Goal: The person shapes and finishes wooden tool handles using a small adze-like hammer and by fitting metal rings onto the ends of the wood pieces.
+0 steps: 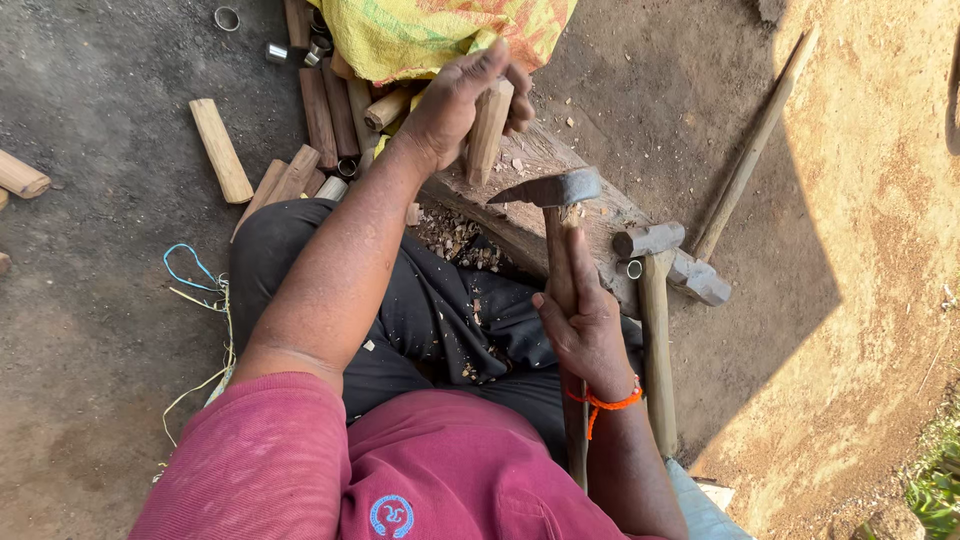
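Head view looks down at a person sitting on the ground. Closest, the right hand (pixel 580 320) is wrapped tight around the handle of a hammer (pixel 553 188), its head lifted. Farther out, the left hand (pixel 460 100) grips a wooden peg (pixel 488 125) and stands it upright on the near edge of a wooden block (pixel 545 215). This looks like the hitting step. The next hit needs the peg kept straight and fingers clear. Past it lie more sticks (pixel 320 115)
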